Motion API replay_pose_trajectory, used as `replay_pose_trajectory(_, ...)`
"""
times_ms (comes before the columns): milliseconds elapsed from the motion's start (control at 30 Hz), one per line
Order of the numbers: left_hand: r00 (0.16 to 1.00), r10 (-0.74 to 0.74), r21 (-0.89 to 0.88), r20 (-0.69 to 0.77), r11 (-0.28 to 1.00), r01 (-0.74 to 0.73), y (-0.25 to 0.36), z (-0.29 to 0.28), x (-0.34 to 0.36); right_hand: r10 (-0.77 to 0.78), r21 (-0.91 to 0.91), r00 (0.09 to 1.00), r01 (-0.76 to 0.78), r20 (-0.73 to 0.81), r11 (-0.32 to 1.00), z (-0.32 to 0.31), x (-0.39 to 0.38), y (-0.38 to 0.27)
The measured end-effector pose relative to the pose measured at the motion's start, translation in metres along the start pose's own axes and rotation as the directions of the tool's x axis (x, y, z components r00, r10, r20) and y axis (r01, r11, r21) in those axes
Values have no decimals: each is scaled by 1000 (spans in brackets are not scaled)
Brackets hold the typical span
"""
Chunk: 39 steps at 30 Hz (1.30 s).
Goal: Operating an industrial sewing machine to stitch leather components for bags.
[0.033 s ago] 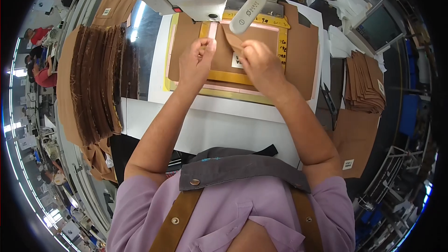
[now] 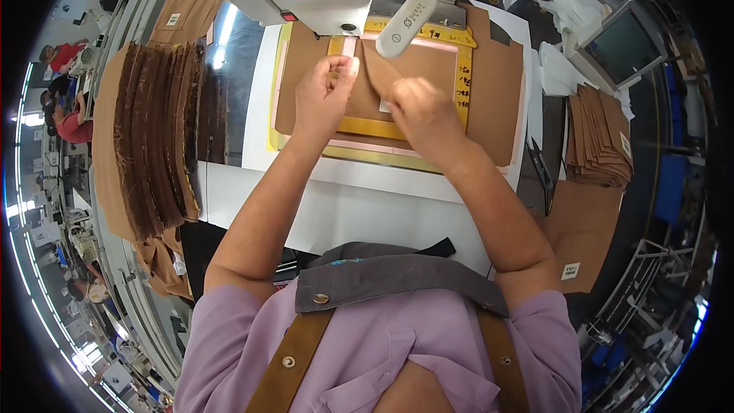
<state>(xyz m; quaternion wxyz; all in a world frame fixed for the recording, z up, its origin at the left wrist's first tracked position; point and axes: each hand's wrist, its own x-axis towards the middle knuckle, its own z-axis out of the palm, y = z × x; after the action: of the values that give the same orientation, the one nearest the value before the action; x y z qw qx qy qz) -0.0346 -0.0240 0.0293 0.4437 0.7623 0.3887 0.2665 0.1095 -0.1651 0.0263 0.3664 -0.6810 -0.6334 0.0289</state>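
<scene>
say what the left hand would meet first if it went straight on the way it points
Probably the machine head, just beyond the left hand; depth is unclear, so the hand might pass beneath, over the yellow frame.

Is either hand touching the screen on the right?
No, the left hand and right hand are both at the yellow frame, away from the screen.

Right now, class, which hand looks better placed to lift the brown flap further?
The right hand, I'd judge: it seems to pinch the lower end of the brown flap, while the left hand lies over the left side of the yellow frame.
</scene>
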Motion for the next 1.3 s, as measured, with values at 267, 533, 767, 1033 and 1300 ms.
replay_pose_trajectory(267,991,-85,313,108,949,47,1,24,34,-70,234,994,49,84,971,-2,-5,-2)
replay_pose_trajectory(533,979,-136,669,155,743,-2,46,45,35,18,123,984,-40,175,992,-54,-45,35)
replay_pose_trajectory(767,954,-251,345,163,921,184,-33,17,51,328,85,944,-325,-25,942,-100,-87,29)
replay_pose_trajectory(1033,959,-249,216,135,952,216,-40,-6,37,465,-430,854,-520,-234,738,-148,-173,55)
replay_pose_trajectory(1300,945,-301,209,130,940,270,-25,-17,21,540,-413,823,-560,-176,719,-140,-157,55)
